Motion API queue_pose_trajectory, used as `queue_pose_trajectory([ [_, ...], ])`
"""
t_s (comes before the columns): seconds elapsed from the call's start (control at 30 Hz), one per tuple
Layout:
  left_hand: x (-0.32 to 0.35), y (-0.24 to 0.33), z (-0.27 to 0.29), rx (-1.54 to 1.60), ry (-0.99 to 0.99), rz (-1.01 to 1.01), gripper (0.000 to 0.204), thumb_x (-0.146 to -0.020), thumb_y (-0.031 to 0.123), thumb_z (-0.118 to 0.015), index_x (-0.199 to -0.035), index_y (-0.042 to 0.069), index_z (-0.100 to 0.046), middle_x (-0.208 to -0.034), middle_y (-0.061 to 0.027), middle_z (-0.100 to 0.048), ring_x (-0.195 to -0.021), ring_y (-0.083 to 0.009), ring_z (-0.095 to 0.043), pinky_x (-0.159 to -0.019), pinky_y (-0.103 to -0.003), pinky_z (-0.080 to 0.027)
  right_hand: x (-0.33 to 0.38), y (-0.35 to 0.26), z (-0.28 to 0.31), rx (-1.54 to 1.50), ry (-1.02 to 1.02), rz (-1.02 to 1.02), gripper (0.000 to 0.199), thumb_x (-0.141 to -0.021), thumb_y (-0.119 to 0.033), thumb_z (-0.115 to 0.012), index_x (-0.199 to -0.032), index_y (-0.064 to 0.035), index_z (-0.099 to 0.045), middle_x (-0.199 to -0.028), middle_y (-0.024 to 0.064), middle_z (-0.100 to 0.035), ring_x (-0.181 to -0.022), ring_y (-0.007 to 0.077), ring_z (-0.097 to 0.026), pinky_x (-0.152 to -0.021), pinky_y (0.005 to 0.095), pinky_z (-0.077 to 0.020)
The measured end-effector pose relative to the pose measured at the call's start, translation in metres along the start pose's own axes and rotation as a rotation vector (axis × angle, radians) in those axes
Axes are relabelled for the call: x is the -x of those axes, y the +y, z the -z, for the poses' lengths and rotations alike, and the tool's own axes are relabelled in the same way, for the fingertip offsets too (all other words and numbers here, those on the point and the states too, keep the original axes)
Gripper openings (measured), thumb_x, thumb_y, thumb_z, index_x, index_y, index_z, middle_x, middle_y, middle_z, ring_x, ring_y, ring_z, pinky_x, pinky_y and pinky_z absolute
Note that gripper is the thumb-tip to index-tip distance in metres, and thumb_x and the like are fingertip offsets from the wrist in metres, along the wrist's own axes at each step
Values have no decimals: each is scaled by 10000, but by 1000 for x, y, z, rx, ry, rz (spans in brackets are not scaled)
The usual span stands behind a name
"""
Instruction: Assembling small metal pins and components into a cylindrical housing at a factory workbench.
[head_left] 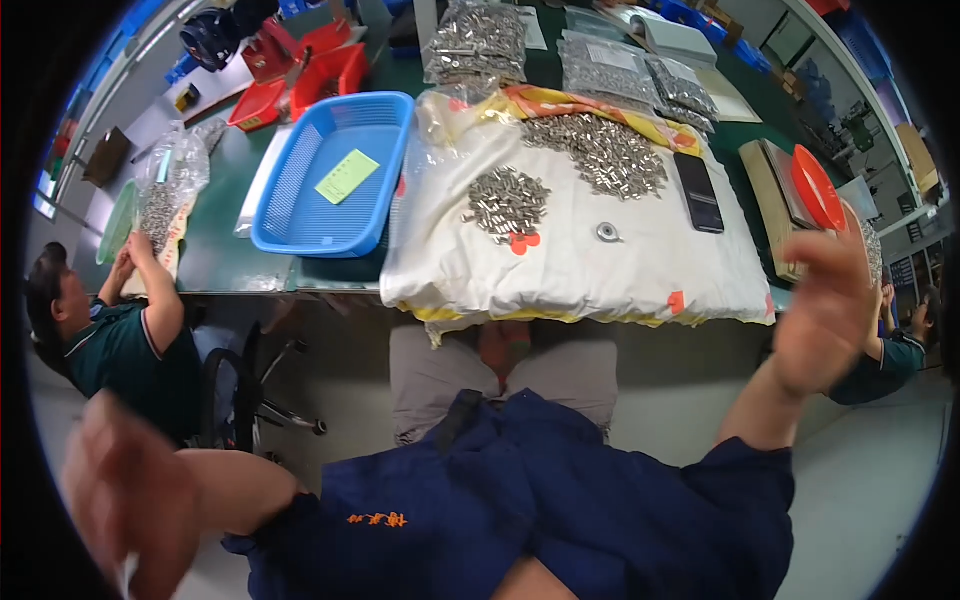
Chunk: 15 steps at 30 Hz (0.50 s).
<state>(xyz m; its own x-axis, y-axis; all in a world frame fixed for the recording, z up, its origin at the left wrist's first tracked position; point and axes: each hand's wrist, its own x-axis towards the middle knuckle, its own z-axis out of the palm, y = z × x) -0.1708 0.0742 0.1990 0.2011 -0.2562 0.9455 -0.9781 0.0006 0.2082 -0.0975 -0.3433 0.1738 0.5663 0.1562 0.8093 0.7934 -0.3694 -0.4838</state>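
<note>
Nearest, at the lower centre: blue jacket [520,500] across the lap. At lower left, left hand [130,500] blurred, fingers loosely spread, apparently a small white scrap at the fingertips; hard to tell. At right, right hand [825,310] raised, open, empty, well off the table edge [330,290]. Wide bare floor between both hands and the table. On the white cloth [580,270], upper centre: small pile of metal pins [507,200], larger pile [600,150] stretched toward the upper left, black phone [697,190] lengthwise up-frame. Blue basket [330,175] to the left.
</note>
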Motion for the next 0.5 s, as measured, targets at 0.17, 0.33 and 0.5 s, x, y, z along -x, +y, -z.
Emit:
queue_pose_trajectory([
  [0.17, 125, -88, -63, -204, 55, 1047, 161, -725, 25, -550, -876, -12, -592, -911, -111, -575, -852, -215, -548, -772, -299, -417, 65, 86, -75, 145, -359, -519, 439, -748, -89, -556, -1170, -32, -450, -1081, 158, -530, -987, 252, -513, -849, 320, -384],
  [0.33, 108, -151, -129, -415, -269, 766, 250, -663, 41, -632, -909, 45, -591, -955, -108, -566, -858, -266, -553, -733, -320, -443, 44, 150, -162, 111, -552, -280, 474, -810, -225, -500, -1245, -84, -375, -1262, 192, -358, -1176, 318, -333, -968, 356, -268],
  [0.5, 122, -184, -143, -514, -410, 714, 269, -642, 61, -642, -904, 52, -587, -967, -108, -552, -887, -283, -535, -755, -348, -429, 39, 212, -214, 309, -553, -242, 459, -833, -327, -452, -1209, -66, -408, -1223, 250, -367, -1141, 371, -345, -957, 407, -272],
])
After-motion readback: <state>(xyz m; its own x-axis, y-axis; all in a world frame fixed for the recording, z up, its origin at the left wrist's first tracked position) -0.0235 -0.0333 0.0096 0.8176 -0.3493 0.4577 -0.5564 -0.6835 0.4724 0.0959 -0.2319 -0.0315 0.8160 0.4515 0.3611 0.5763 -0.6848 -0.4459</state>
